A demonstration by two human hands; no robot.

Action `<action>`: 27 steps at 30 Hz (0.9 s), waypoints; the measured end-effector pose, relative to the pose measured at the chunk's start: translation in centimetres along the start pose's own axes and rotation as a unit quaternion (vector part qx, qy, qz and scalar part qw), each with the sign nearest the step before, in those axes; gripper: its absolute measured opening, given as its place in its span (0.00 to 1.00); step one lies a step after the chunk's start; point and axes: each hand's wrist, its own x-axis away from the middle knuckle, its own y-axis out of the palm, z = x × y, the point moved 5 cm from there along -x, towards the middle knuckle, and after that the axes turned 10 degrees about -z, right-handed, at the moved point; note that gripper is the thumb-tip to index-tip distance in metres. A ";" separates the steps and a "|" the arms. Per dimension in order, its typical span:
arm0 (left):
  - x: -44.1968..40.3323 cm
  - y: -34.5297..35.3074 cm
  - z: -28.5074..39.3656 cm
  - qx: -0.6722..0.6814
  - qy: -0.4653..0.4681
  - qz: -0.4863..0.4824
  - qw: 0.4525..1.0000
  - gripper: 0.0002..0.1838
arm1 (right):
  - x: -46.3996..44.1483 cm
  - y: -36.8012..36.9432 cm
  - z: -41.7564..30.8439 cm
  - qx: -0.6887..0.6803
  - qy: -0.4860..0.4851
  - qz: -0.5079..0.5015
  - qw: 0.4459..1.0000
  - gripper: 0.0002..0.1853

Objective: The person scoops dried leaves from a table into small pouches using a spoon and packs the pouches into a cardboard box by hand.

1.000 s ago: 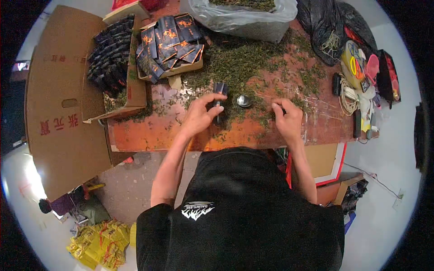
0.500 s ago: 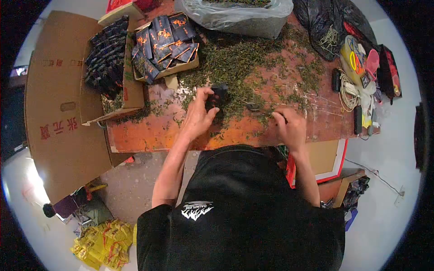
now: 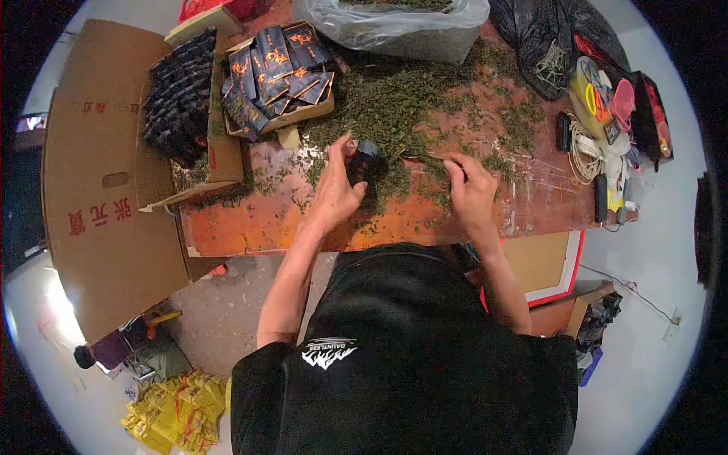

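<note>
Right hand (image 3: 474, 189) has shifted away from the near edge of the worktop (image 3: 250, 231) since half a second ago, taking the spoon (image 3: 434, 156) with it. Spoon bowl showed clear of the hand then; now it's down at the leaves and mostly hidden, can't make out the load. Left hand (image 3: 334, 189) is about where it was.

Grip, right: thumb and fingers pinching the spoon handle, which points toward the left edge. Grip, left: thumb and fingers bent around a black packet (image 3: 367, 158), one on each side, packet filling the gap. Packet is off the near edge, roughly mid-width, just beside the leaf heap (image 3: 394, 106). Can't read its inside from here.

Leaf heap runs from mid-worktop toward the far edge, scatter thinning to the right. Clear bag (image 3: 406, 42) with more leaves at the far edge, behind the heap. Small carton (image 3: 307, 112) piled with black packets toward the far left corner; cardboard box (image 3: 226, 152) with rows of more packets beside it, at the left edge. Black plastic bag (image 3: 527, 49) at the far right corner. Pink scoop (image 3: 623, 102) and coiled cable (image 3: 582, 163) near the right edge.
</note>
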 end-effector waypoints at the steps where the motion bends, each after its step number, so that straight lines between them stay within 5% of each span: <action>1: 0.0 0.0 -0.1 -0.003 -0.010 -0.004 1.000 0.46 | 0.0 0.0 0.0 0.006 -0.011 0.007 1.000 0.06; 27: 0.2 0.1 -2.9 0.028 -0.013 0.040 0.999 0.31 | -1.9 2.8 2.0 0.017 -0.029 0.041 0.999 0.06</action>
